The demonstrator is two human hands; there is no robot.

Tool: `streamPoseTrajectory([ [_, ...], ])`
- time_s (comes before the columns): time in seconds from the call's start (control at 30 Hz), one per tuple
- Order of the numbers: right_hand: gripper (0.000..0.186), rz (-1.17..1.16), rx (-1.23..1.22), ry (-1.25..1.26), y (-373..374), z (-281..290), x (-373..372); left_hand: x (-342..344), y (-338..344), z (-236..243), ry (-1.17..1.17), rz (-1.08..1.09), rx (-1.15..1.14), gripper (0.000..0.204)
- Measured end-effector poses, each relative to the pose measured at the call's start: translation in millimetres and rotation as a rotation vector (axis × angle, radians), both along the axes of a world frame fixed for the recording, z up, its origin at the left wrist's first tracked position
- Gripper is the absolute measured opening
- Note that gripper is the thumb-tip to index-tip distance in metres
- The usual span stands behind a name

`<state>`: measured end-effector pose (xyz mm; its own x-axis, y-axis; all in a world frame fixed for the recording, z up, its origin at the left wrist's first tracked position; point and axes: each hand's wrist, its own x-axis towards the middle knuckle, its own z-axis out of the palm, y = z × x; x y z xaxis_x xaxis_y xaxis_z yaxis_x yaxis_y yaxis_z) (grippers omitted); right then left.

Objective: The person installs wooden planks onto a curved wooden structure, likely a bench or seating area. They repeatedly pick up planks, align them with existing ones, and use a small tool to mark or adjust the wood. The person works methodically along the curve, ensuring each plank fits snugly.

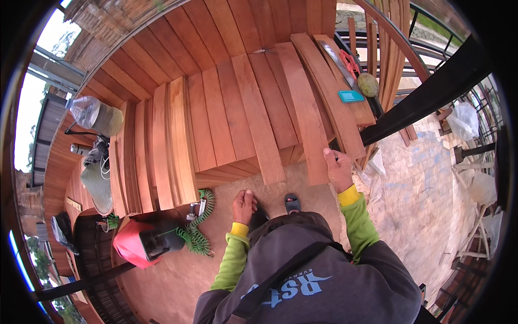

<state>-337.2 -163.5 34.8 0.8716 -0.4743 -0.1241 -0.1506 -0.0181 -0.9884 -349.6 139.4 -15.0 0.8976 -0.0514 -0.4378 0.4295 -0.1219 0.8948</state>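
Note:
My right hand (pixel 339 169) is closed at the near end of a long reddish wooden board (pixel 306 110), its thumb along the board's right edge. A small dark object shows between the fingers; its kind cannot be made out. Low in front of my body, my left hand (pixel 244 207) hangs with loosely bent fingers and nothing visible in it. Another loose board (pixel 260 124) lies to the left of the one at my right hand, its end jutting past the bench (pixel 213 116). To the right lies a wider board (pixel 330 97).
More boards (pixel 181 140) lie stacked at the left, near a clear container (pixel 108 119). A handsaw (pixel 337 62), a teal box (pixel 350 96) and a green oval fruit (pixel 368 85) sit at the right. A coiled green hose (pixel 197 237) and red-black machine (pixel 141 243) are below left; a black post (pixel 426 92) slants on the right.

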Motion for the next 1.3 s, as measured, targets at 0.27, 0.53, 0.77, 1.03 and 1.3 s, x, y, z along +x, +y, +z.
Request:
streamPoseTrajectory([
  [0.27, 0.038, 0.055, 0.032, 0.032, -77, 37, 19, -8, -2, -9, -0.009, 0.071, 0.017, 0.033],
  [0.53, 0.040, 0.071, -0.528, 0.099, -122, 21, 33, -11, 0, -13, -0.001, 0.077, 0.047, 0.033],
  [0.77, 0.039, -0.039, -1.186, 0.186, -119, 21, 32, -12, -10, -8, -0.016, 0.061, 0.019, 0.033],
  [1.03, 0.034, -0.070, -1.262, 0.107, -123, 27, 32, -14, -10, -10, 0.020, 0.069, -0.018, 0.035],
  [1.3, 0.018, -0.160, -1.153, -0.278, -78, 82, 24, -29, 24, -9, 0.055, 0.249, -0.045, 0.031],
])
